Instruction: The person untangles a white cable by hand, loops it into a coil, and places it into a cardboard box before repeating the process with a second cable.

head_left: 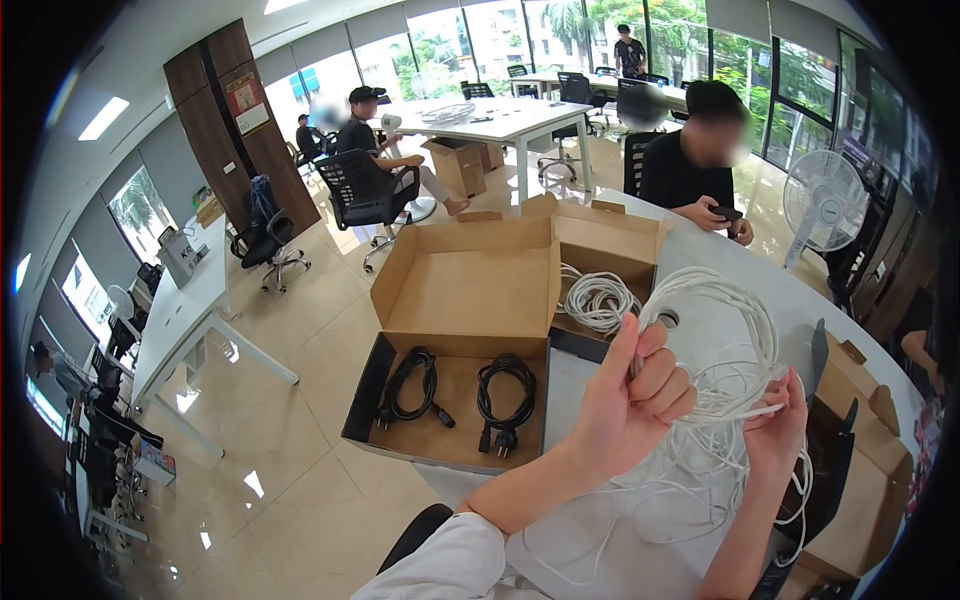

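Between my two hands a looped bundle of white cable is held up over the white table. My left hand is closed around the bundle's left side. On the right, my right hand pinches the bundle's lower right part, with strands hanging beneath it. Loose white cable lies tangled on the table below. An open cardboard box at the left holds two coiled black power cables. Behind it, a second open box contains a coil of white cable.
Another open box stands at the right table edge. Across the table sits a person with a phone, near a white fan. Office chairs, desks and other people are farther back.
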`<state>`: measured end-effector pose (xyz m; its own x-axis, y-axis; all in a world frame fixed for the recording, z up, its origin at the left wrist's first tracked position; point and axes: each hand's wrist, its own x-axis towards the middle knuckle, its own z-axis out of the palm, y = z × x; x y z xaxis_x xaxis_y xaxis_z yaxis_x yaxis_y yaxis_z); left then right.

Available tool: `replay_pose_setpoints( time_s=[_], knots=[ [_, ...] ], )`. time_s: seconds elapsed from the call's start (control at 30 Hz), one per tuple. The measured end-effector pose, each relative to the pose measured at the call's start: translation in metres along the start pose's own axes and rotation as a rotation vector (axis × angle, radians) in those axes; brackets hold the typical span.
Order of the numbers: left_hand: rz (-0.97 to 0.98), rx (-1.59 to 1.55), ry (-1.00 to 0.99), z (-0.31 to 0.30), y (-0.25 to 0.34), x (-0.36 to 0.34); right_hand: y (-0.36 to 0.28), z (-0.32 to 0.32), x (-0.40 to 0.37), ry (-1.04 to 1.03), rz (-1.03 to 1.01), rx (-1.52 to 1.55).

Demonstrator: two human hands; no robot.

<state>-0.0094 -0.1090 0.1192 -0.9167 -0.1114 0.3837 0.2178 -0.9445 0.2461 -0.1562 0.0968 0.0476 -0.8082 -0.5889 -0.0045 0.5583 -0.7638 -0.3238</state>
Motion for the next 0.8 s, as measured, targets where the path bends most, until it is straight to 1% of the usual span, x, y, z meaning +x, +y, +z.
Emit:
replay_pose_setpoints(
  time_s=[0.03, 0.13, 0.23, 0.3, 0.33, 0.43, 0.53, 0.63, 0.73, 0.8],
  knots=[
    [-0.006, -0.019, 0.008, 0.0, 0.0, 0.0, 0.001, -0.001, 0.001, -0.049, 0.002, -0.031],
    [0.027, 0.01, -0.002, 0.002, 0.009, -0.002, 0.007, 0.003, 0.003, 0.07, -0.11, -0.019],
    [0.097, 0.013, -0.003, 0.002, 0.015, -0.004, 0.017, 0.039, -0.003, 0.332, -0.27, -0.044],
    [0.058, -0.022, -0.017, 0.004, 0.015, -0.006, 0.005, 0.015, -0.004, 0.041, -0.085, 0.073],
    [0.036, -0.039, -0.024, 0.005, 0.015, -0.007, 0.003, 0.013, -0.005, -0.104, 0.006, 0.132],
    [0.041, -0.031, -0.102, 0.009, 0.021, -0.011, -0.006, 0.017, -0.013, -0.151, 0.165, 0.028],
    [0.065, -0.052, -0.071, 0.007, 0.025, -0.009, -0.004, 0.019, -0.014, -0.178, 0.091, -0.041],
    [0.111, -0.133, 0.009, 0.007, 0.031, -0.009, 0.001, 0.04, -0.018, 0.135, -0.254, -0.072],
    [0.103, -0.175, -0.068, 0.004, 0.032, -0.007, -0.008, 0.036, -0.021, 0.087, -0.316, -0.025],
    [0.084, -0.163, -0.072, 0.008, 0.026, -0.01, -0.022, 0.028, -0.024, -0.011, -0.158, 0.018]
  ],
)
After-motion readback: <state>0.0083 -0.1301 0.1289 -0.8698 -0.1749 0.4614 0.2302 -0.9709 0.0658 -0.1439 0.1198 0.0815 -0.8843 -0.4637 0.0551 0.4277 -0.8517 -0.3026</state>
